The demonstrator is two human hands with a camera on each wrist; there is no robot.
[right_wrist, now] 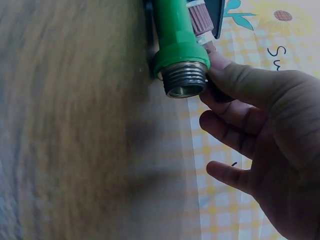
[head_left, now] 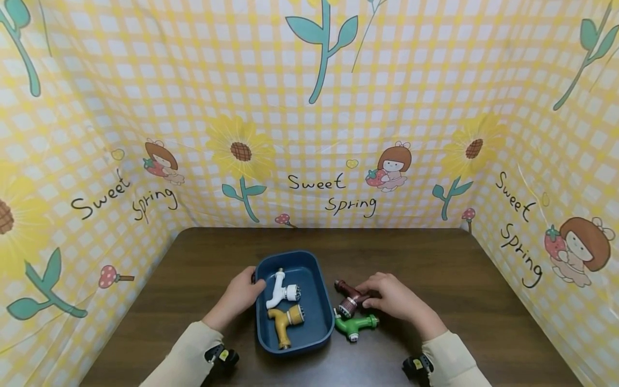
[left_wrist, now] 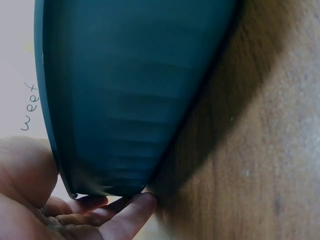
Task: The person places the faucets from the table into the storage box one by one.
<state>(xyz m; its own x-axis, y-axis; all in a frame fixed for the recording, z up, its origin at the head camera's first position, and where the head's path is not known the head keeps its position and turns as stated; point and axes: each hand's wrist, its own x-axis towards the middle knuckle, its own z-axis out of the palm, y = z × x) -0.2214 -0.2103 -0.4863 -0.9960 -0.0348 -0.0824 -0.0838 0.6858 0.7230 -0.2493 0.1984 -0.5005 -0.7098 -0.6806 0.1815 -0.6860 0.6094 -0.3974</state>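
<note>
My left hand [head_left: 239, 295] grips the left side of a dark blue tray [head_left: 313, 294], thumb over the rim and fingers against the outer wall, as the left wrist view shows. In the tray lie a white faucet [head_left: 276, 294] and, nearer me, a mustard-yellow faucet [head_left: 282, 329]. My right hand [head_left: 394, 296] pinches one end of a dark red faucet [head_left: 349, 303] between thumb and forefinger, just right of the tray. Closer to me, a green faucet [head_left: 355, 325] lies beside the tray. Its threaded metal end [right_wrist: 185, 80] partly covers the red one in the right wrist view.
Everything stands on a dark brown wooden table [head_left: 232, 242]. A yellow checked cloth [head_left: 416, 97] with flowers and lettering rises behind the table and along both sides. Small black devices [head_left: 222, 356] are strapped at both wrists.
</note>
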